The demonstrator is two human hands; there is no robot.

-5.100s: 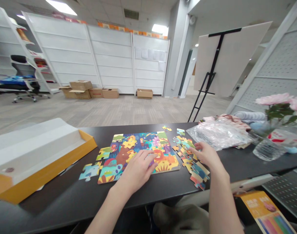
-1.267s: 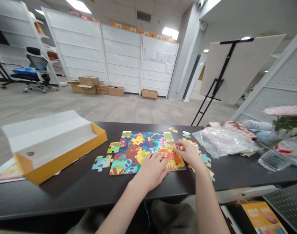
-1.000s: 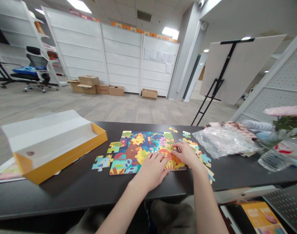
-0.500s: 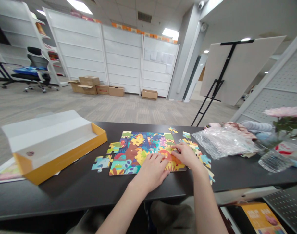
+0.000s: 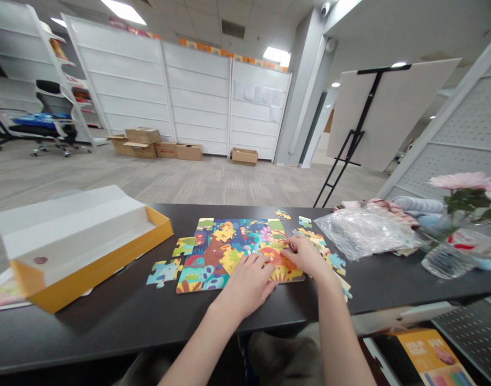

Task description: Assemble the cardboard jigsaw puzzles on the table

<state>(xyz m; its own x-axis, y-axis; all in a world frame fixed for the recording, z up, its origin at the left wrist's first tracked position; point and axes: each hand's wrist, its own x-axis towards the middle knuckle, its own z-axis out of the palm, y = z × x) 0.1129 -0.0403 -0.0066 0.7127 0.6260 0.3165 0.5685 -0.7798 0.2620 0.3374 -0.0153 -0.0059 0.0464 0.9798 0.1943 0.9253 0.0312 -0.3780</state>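
Observation:
A colourful jigsaw puzzle (image 5: 207, 257) lies flat on the black table (image 5: 120, 311), its pieces joined into a rectangle. My left hand (image 5: 251, 281) rests palm down on its lower middle, fingers spread slightly and holding nothing. On the puzzle's right part is my right hand (image 5: 305, 256), its fingers bent and the thumb and forefinger near each other at an orange area; whether a piece is between them is hidden. Loose pieces lie left of the puzzle, including a light blue piece (image 5: 163, 272) and a yellow-green piece (image 5: 184, 246). Several more pieces (image 5: 336, 262) are beside my right hand.
An open yellow box (image 5: 96, 268) stands on the left of the table. To the right are a clear plastic bag (image 5: 360, 233), folded cloths and a glass vase (image 5: 446, 262) with pink flowers. Another yellow box (image 5: 428, 354) is below the table's edge at right.
The whole view has shifted slightly, so the table items appear a little further left. Both hands remain at nearly the same places on the puzzle.

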